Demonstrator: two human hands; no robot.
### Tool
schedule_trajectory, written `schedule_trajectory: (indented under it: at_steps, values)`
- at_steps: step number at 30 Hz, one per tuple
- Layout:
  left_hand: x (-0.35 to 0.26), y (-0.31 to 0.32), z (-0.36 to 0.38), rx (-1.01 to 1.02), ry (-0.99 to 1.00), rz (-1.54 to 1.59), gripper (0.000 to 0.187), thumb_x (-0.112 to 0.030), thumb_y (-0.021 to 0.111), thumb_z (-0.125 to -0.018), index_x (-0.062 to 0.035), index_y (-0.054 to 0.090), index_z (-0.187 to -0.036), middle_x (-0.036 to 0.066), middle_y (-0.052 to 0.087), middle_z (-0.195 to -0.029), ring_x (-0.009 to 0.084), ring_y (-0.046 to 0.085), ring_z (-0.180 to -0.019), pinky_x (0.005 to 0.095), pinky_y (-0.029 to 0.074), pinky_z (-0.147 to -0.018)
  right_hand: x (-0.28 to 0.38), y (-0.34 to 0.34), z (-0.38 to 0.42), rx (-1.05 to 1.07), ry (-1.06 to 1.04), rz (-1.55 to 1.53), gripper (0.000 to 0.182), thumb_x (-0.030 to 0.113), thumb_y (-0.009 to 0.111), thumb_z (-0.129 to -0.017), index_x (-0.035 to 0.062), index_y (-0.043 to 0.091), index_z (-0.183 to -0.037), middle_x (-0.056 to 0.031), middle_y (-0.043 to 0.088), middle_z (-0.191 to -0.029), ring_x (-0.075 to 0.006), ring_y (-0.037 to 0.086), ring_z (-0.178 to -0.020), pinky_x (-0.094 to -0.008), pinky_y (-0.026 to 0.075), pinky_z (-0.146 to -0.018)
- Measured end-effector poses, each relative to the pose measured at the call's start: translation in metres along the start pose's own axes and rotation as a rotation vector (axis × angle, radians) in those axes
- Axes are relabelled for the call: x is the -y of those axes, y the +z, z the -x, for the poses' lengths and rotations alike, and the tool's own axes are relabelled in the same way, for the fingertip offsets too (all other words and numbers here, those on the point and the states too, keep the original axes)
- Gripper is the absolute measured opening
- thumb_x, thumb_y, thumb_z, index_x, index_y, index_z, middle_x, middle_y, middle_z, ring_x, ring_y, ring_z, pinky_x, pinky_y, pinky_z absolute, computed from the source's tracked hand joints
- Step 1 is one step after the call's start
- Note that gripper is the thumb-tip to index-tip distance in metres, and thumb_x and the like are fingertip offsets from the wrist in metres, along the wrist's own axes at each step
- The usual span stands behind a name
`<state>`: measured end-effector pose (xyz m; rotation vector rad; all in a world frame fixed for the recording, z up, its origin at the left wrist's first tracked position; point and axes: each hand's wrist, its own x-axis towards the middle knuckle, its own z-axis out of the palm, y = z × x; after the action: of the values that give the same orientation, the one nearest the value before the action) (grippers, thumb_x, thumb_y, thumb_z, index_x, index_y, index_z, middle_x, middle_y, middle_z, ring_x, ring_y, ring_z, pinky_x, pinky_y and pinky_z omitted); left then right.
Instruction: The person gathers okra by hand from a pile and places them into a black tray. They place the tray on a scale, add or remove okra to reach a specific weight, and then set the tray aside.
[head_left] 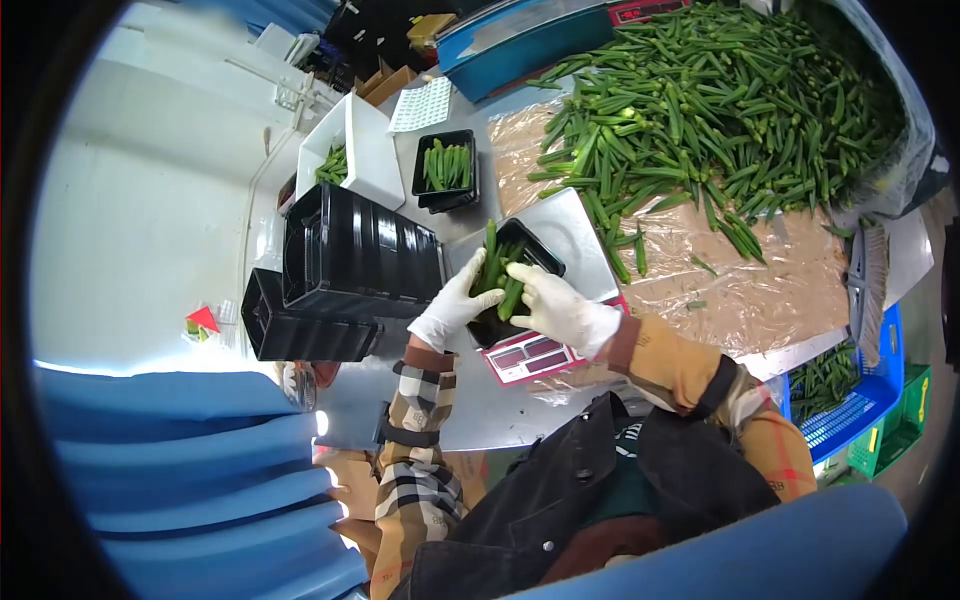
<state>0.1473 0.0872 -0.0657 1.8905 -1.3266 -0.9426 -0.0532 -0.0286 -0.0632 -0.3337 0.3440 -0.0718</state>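
Observation:
My left hand [452, 306], in a white glove, is closed round several green okra pods [491, 262] at the left side of a black tray [541, 252]. The gloved fingers of my right hand [566, 310] are closed on okra at the same tray, from its right side. The tray sits on a scale with a metal pan [582, 232] and a red-and-white display panel [530, 358]. My hands and the okra hide much of the tray's inside. Behind it stands another black tray [473, 190] holding okra laid side by side.
A large okra heap [720, 110] covers the back right of the table, on brown plastic-covered sheeting [760, 295]. Stacked black trays [365, 245] stand left, near a white bin [375, 150] with some okra. A brush [868, 290] and blue basket [890, 370] are at right.

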Motion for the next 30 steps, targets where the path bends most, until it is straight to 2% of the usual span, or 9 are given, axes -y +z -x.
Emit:
schedule_trajectory:
  at_steps: [2, 4, 7, 10, 13, 16, 17, 27, 30]
  values:
    - [-0.008, 0.002, 0.013, -0.083, -0.032, 0.096, 0.070, -0.007, 0.067, -0.091, 0.0004, 0.032, -0.150, 0.018, 0.051, -0.141, 0.0224, 0.049, -0.130, 0.0324, 0.036, -0.110, 0.000, -0.024, 0.014, -0.012, -0.016, 0.095, 0.020, 0.029, 0.055, -0.100, 0.0170, 0.055, -0.116, 0.0035, 0.054, -0.130, -0.0144, 0.050, -0.119, -0.0450, 0.037, -0.106]
    - [-0.016, -0.003, 0.026, -0.195, -0.090, 0.099, 0.059, -0.001, 0.061, -0.093, 0.0004, 0.037, -0.147, 0.016, 0.052, -0.141, 0.0223, 0.048, -0.131, 0.0314, 0.036, -0.111, 0.023, -0.036, 0.055, 0.012, -0.078, 0.075, 0.040, 0.022, 0.060, -0.098, 0.0041, 0.050, -0.132, -0.0061, 0.058, -0.124, -0.0200, 0.055, -0.118, -0.0405, 0.046, -0.100]
    - [-0.006, -0.005, 0.047, -0.467, -0.135, 0.161, 0.042, 0.002, 0.057, -0.093, 0.0003, 0.052, -0.135, 0.014, 0.062, -0.127, 0.0189, 0.059, -0.118, 0.0300, 0.045, -0.101, 0.046, -0.089, 0.090, -0.099, -0.095, 0.056, 0.044, 0.022, 0.053, -0.101, -0.0051, 0.047, -0.136, -0.0182, 0.055, -0.135, -0.0248, 0.056, -0.122, -0.0414, 0.048, -0.103]
    - [0.001, 0.001, 0.052, -0.678, -0.064, 0.029, 0.026, 0.000, 0.062, -0.091, -0.0004, 0.065, -0.117, 0.010, 0.070, -0.108, 0.0165, 0.067, -0.099, 0.0286, 0.051, -0.090, 0.042, -0.169, 0.115, -0.330, -0.149, -0.058, 0.040, 0.028, 0.052, -0.101, 0.0018, 0.052, -0.132, -0.0113, 0.059, -0.129, -0.0211, 0.059, -0.113, -0.0380, 0.050, -0.097]
    - [-0.012, 0.017, 0.032, -0.781, 0.045, -0.192, 0.017, -0.003, 0.069, -0.084, -0.0051, 0.072, -0.100, 0.010, 0.070, -0.096, 0.0219, 0.068, -0.089, 0.0311, 0.053, -0.081, 0.028, -0.165, 0.123, -0.450, -0.167, -0.063, 0.035, 0.028, 0.051, -0.101, 0.0047, 0.055, -0.127, -0.0097, 0.062, -0.124, -0.0188, 0.062, -0.103, -0.0349, 0.052, -0.088]
    - [0.010, 0.028, 0.012, -0.581, -0.091, -0.752, 0.022, -0.014, 0.075, -0.079, -0.0119, 0.072, -0.100, 0.006, 0.067, -0.090, 0.0295, 0.063, -0.088, 0.0412, 0.052, -0.080, 0.010, -0.155, 0.118, -0.339, -0.099, -0.034, 0.032, 0.027, 0.051, -0.101, 0.0040, 0.056, -0.123, -0.0088, 0.066, -0.114, -0.0173, 0.064, -0.092, -0.0327, 0.053, -0.081]
    - [0.014, 0.033, 0.008, -0.508, -0.266, -0.722, 0.028, -0.017, 0.076, -0.077, -0.0137, 0.071, -0.104, 0.006, 0.066, -0.090, 0.0294, 0.060, -0.093, 0.0421, 0.050, -0.082, 0.010, -0.145, 0.120, -0.352, -0.099, -0.015, 0.032, 0.026, 0.051, -0.101, 0.0037, 0.056, -0.123, -0.0086, 0.067, -0.113, -0.0171, 0.064, -0.091, -0.0323, 0.053, -0.080]
    - [-0.002, 0.052, 0.015, -0.545, 0.027, -0.874, 0.020, -0.009, 0.068, -0.077, -0.0103, 0.060, -0.095, 0.010, 0.065, -0.094, 0.0330, 0.061, -0.091, 0.0444, 0.050, -0.078, 0.011, -0.162, 0.138, -0.469, -0.182, -0.030, 0.033, 0.025, 0.051, -0.101, 0.0034, 0.056, -0.125, -0.0094, 0.066, -0.114, -0.0172, 0.063, -0.089, -0.0318, 0.052, -0.077]
    - [-0.025, 0.046, 0.032, -0.480, -0.135, -0.987, 0.019, -0.014, 0.069, -0.078, -0.0098, 0.058, -0.093, 0.010, 0.064, -0.088, 0.0319, 0.063, -0.085, 0.0446, 0.051, -0.073, 0.010, -0.161, 0.143, -0.449, -0.175, 0.030, 0.035, 0.025, 0.052, -0.101, 0.0039, 0.055, -0.128, -0.0085, 0.066, -0.114, -0.0169, 0.063, -0.090, -0.0314, 0.052, -0.077]
